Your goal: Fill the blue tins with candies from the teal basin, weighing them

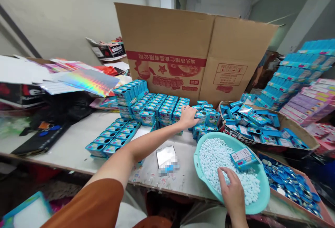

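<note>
- The left hand (187,116) reaches across the worktop (73,141) to the rows of blue tins (162,107). Its fingers (195,119) rest on a tin at the right end of the rows. Whether they grip it cannot be told.
- The right hand (231,188) is in the teal basin (264,200). Its fingers are bent, with the tips in the white pellets (214,154). Whether they hold any cannot be told.
- A loose tin (244,158) lies on the pellets, just beyond the right hand.
- A carton (183,46) stands behind the tins.
- Blue lids (288,181) lie to the right of the basin.
</note>
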Demonstrator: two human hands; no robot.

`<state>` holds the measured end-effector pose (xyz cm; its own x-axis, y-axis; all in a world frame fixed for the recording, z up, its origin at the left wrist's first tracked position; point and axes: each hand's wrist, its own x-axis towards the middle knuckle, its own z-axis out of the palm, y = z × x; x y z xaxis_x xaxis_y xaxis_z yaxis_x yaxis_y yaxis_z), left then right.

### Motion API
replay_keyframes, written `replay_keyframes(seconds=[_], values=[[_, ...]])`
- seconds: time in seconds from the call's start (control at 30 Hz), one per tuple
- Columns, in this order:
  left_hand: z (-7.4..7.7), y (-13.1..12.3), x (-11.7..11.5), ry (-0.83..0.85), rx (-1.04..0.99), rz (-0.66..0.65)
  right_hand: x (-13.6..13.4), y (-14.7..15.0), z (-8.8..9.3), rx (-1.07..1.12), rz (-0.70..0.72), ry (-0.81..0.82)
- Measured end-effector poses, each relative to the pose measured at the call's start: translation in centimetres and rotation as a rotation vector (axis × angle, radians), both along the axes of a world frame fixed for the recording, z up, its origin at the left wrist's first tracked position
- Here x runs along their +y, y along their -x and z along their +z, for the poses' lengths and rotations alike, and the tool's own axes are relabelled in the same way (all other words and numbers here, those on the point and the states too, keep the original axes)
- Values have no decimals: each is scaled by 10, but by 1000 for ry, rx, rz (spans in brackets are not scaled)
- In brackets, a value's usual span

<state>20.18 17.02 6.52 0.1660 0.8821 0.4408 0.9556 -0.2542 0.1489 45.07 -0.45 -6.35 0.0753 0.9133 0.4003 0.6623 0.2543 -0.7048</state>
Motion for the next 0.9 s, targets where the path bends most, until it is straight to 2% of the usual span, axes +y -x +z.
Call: replay_keyframes(seconds=[0.13,0.27,0.37,0.47,0.63,0.77,0.9], values=[[6,15,-53,29,-287,-151,3,4,13,29,2,2],[0,28,-119,70,-543,-265,6,30,45,51,24,-63],[-7,36,-164,112,-682,-288,8,57,74,58,126,-183],[-17,46,-197,165,-751,-222,10,81,96,-5,260,-254],[-34,62,-222,187,-780,-166,9,106,109,-164,502,-299],[-37,71,-229,209,-757,-186,5,118,105,-240,650,-313],[-38,77,-234,201,-748,-185,3,123,99,-281,715,-312]])
